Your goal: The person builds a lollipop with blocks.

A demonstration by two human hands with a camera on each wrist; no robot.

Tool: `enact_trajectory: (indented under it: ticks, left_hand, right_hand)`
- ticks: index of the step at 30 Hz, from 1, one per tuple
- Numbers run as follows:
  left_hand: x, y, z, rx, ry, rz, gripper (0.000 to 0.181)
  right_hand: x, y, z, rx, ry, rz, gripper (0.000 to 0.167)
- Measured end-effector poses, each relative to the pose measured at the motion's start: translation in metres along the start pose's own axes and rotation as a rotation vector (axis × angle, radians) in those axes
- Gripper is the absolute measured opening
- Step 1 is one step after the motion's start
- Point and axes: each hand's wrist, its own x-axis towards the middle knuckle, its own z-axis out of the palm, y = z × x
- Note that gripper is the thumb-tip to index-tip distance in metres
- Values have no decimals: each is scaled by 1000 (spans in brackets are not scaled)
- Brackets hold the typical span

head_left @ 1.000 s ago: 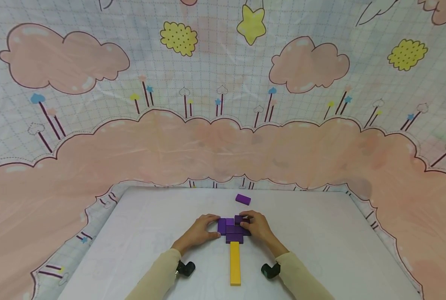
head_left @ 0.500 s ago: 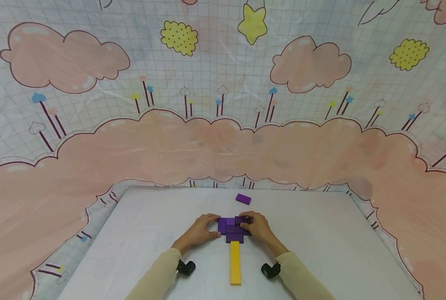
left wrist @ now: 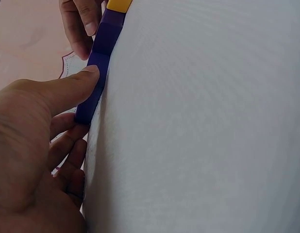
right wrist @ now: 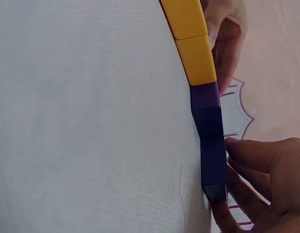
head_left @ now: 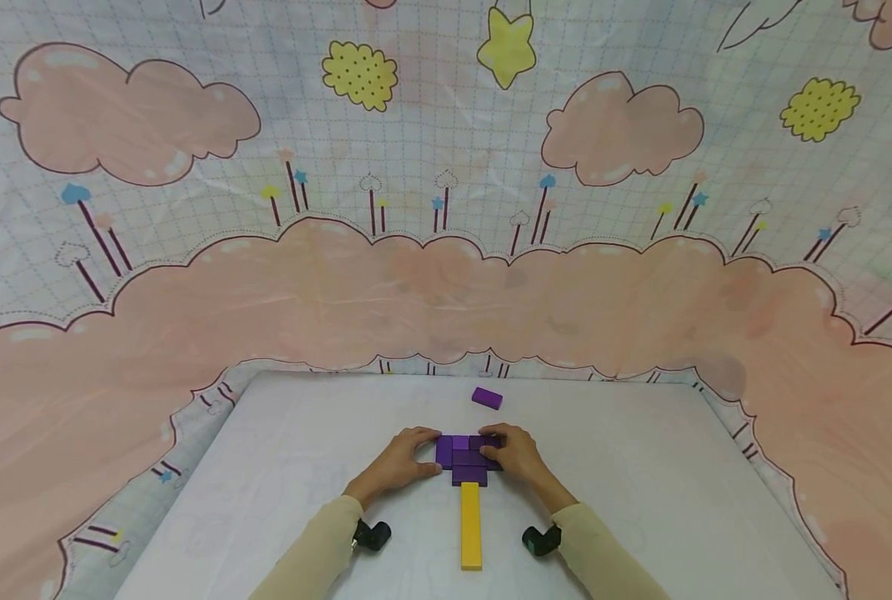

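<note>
Purple blocks lie together flat on the white table in the head view, above a yellow strip (head_left: 471, 525). The right wrist view shows this strip as yellow blocks (right wrist: 196, 58) end to end. My left hand (head_left: 397, 460) grips the leftmost purple block (head_left: 443, 452), thumb at its near end and fingers at the far end. On the other side, my right hand (head_left: 521, 457) pinches the dark purple block (head_left: 476, 442) at the upper right; its fingers partly cover that block and the one below. Between them sit a small lighter purple block (head_left: 460, 442) and a middle block (head_left: 467, 457).
A loose purple block (head_left: 487, 398) lies beyond the group, towards the table's far edge. White table surface (head_left: 281, 450) extends to both sides. Behind it hangs a cloth (head_left: 446, 300) printed with clouds and stars.
The dark purple block under my right hand has shifted slightly towards me, and its far edge now lines up with its neighbours. My left hand has stayed in place.
</note>
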Motion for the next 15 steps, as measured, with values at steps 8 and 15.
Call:
enact_trajectory:
  ticks: [8, 15]
  left_hand:
    - [-2, 1, 0, -11, 1, -2, 61]
    - [-3, 0, 0, -18, 0, -1, 62]
  right_hand:
    - [-1, 4, -5, 73, 25, -51, 25]
    - [-1, 5, -7, 93, 22, -23, 27]
